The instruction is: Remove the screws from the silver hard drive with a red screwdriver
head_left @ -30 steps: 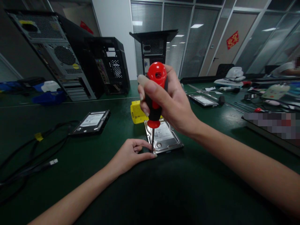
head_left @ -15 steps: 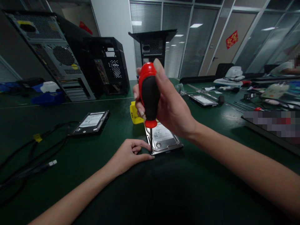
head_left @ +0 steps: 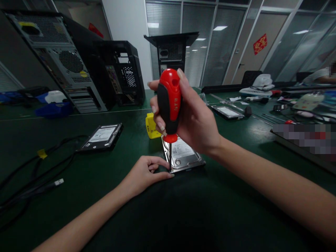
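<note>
A silver hard drive (head_left: 185,152) lies label side up on the green table. My right hand (head_left: 194,119) grips a red and black screwdriver (head_left: 169,101), held upright with its tip at the drive's near left corner. Thumb and index finger of my left hand (head_left: 149,171) pinch that same corner, one on each side of the screwdriver's tip. Just behind the drive stands a yellow plastic piece (head_left: 152,126), partly hidden by my right fingers.
Another hard drive (head_left: 102,137) lies at the left beside black cables (head_left: 34,168). A third drive (head_left: 227,112) is at the back right. Computer cases (head_left: 70,63) stand behind. Tools and a white cap-like item (head_left: 262,82) lie right; a person (head_left: 319,75) sits far right.
The screwdriver handle has turned, so more of its red side shows. My right index finger has lifted outward from the handle. My left hand has stayed in place.
</note>
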A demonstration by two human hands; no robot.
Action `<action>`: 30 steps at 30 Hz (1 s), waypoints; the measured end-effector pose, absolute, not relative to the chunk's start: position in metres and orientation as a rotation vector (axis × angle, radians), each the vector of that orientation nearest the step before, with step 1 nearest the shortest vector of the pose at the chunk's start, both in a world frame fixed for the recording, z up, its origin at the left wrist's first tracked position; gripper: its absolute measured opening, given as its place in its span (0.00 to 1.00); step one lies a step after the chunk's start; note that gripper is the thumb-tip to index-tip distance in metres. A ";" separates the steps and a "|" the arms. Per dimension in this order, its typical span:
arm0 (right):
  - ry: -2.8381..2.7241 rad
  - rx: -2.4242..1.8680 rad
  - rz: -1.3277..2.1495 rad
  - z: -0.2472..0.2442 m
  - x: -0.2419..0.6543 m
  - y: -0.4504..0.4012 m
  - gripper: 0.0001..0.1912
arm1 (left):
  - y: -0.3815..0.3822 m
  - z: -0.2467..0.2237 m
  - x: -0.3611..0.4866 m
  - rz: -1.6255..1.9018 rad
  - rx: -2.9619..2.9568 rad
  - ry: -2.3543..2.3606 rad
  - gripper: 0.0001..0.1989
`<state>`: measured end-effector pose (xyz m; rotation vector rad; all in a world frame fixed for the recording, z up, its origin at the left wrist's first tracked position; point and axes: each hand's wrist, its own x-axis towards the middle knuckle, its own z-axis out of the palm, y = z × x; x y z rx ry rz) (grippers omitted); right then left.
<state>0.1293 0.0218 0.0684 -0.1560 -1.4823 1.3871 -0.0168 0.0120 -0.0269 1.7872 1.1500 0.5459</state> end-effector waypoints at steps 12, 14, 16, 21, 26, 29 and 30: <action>-1.426 -0.200 1.371 0.064 0.131 0.020 0.16 | 0.010 -0.026 -0.014 0.558 1.761 1.166 0.12; -1.432 -0.185 1.374 0.064 0.130 0.022 0.17 | 0.010 -0.026 -0.014 0.557 1.766 1.174 0.12; -1.451 -0.177 1.375 0.065 0.129 0.022 0.18 | 0.010 -0.026 -0.014 0.559 1.774 1.174 0.13; -1.437 -0.166 1.380 0.066 0.126 0.021 0.21 | 0.009 -0.026 -0.014 0.563 1.801 1.194 0.13; -1.406 -0.299 1.293 0.063 0.125 0.019 0.20 | 0.007 -0.024 -0.012 0.611 1.789 1.210 0.11; -1.432 -0.303 1.259 0.063 0.127 0.018 0.19 | 0.006 -0.022 -0.010 0.620 1.779 1.221 0.11; -1.441 -0.300 1.262 0.063 0.127 0.018 0.19 | 0.005 -0.022 -0.010 0.620 1.778 1.222 0.11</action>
